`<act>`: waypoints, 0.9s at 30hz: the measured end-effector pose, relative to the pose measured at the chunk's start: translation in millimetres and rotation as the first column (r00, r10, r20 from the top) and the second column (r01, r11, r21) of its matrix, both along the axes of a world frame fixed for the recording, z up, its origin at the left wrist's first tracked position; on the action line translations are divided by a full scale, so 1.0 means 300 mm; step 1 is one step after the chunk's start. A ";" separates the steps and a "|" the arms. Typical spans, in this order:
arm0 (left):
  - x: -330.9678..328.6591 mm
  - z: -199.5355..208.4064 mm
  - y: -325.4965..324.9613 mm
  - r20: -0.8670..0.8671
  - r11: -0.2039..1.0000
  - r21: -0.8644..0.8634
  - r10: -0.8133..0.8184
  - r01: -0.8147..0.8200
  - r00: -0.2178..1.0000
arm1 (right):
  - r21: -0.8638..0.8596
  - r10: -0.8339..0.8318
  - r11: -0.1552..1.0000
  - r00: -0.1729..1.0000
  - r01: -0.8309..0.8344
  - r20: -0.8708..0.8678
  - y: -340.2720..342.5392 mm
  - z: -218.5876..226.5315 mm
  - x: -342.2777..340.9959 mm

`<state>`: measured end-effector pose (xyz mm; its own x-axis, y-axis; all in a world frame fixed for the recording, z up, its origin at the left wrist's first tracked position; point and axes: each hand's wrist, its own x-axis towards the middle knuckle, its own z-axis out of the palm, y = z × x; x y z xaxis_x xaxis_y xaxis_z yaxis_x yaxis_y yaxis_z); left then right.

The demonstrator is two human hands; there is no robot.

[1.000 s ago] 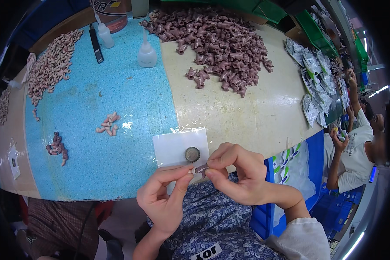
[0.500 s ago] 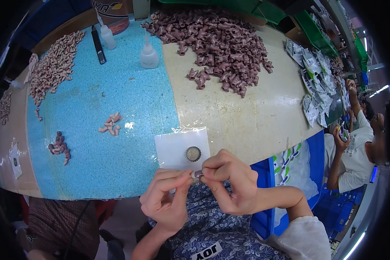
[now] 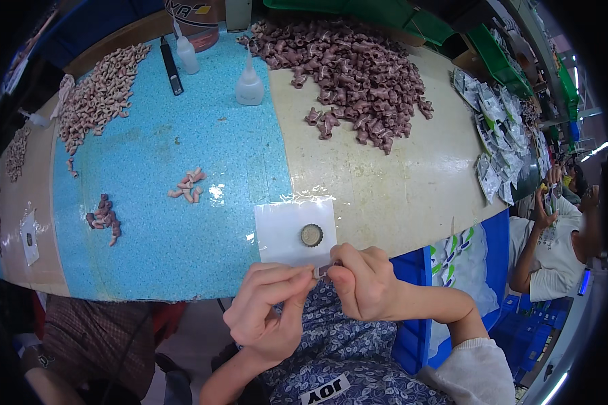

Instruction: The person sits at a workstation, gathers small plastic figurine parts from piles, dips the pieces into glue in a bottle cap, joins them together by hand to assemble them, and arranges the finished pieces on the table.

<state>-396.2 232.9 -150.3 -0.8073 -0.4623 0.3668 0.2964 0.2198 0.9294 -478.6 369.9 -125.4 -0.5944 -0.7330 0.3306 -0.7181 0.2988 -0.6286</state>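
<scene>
In front of my apron, both hands meet fingertip to fingertip at the table's near edge. My right hand (image 3: 368, 287) pinches a small purplish-brown moulded piece (image 3: 325, 269). The thumb and forefinger of my left hand (image 3: 270, 307) are closed at the piece's left end. What lies between those left fingertips is too small and too covered to make out. Just beyond my fingers, a round bottle cap (image 3: 311, 235) with a crimped edge rests on a white sheet (image 3: 273, 233). Its inside looks pale.
Purplish-brown moulded pieces (image 3: 358, 81) form a big pile at the back. Pale pink curved pieces (image 3: 101, 94) are heaped at far left, with two small clusters nearer. A squeeze bottle (image 3: 249, 88) stands behind. Silvery packets (image 3: 493, 135) and a blue crate (image 3: 412, 297) are right, near a co-worker (image 3: 554, 236).
My head view has shifted, so the table sits slightly further right in the picture. My right hand has turned a little, its fingers curling closer over the piece.
</scene>
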 end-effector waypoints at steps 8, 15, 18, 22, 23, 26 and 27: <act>0.006 -0.022 -0.005 -0.010 0.999 0.017 0.052 -0.052 0.999 | 0.065 -0.053 0.996 0.995 0.059 -0.085 -0.017 0.006 0.020; 0.074 -0.077 -0.320 0.226 0.887 -0.208 0.453 -0.411 0.863 | -0.058 -0.305 0.952 0.930 0.299 -0.205 -0.013 -0.010 -0.377; 0.101 -0.090 -0.453 0.215 0.774 -0.448 0.579 -0.447 0.787 | 0.139 -0.348 0.923 0.933 0.357 -0.088 -0.058 -0.068 -0.422; 0.071 -0.086 -0.513 0.124 0.587 -0.704 0.655 -0.400 0.745 | 0.106 -0.378 0.909 0.905 0.403 -0.198 -0.088 -0.130 -0.423; 0.053 -0.070 -0.488 0.082 0.546 -0.718 0.683 -0.432 0.726 | 0.075 -0.370 0.919 0.913 0.387 -0.173 -0.083 -0.139 -0.415; -0.013 -0.021 -0.437 0.109 0.631 -0.679 0.593 -0.376 0.798 | 0.073 -0.396 0.914 0.917 0.399 -0.053 -0.064 -0.095 -0.346; -0.043 -0.007 -0.417 0.163 0.744 -0.611 0.453 -0.271 0.876 | 0.096 -0.357 0.926 0.930 0.365 -0.092 -0.040 -0.092 -0.324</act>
<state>-409.0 107.8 -152.5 -0.7281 -0.5295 0.4354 -0.1695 0.7545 0.6340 -575.8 357.9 -153.2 -0.8036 -0.5072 0.3115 -0.5901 0.6105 -0.5283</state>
